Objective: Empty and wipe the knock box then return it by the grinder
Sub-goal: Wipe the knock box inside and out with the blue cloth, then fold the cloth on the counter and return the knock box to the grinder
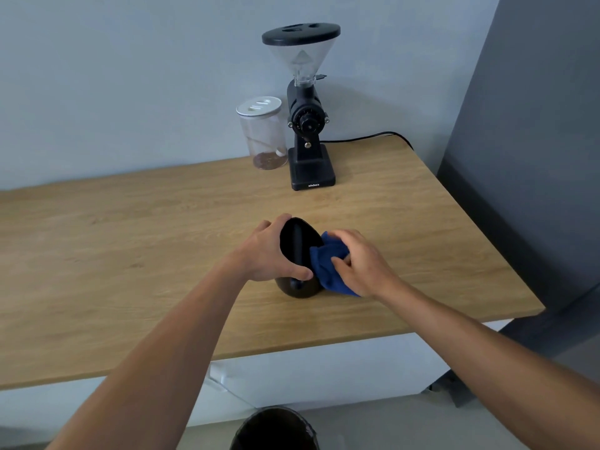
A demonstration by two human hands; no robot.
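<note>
A: What's the biggest thing in view?

B: The wooden table (130,254), running along a pale wall. At its back stands the black grinder (308,125) with a clear hopper and black lid, its cord trailing off to the right. Just beside it on the left is a clear jar (264,134) with a white lid and a little brown stuff at the bottom.

A: And the knock box?

B: The black knock box (297,254) sits on the table, well in front of the grinder, tipped so its mouth and knock bar face up toward the camera. Below the table edge, on the floor, the dark rim of a bin (276,427) shows.

A: The hands?

B: The left hand (269,254) has its grip clamped around the box's rim. The right hand (360,261) has its grip closed on a bunched blue cloth (328,261), pressed against the box's right side and inner edge.
</note>
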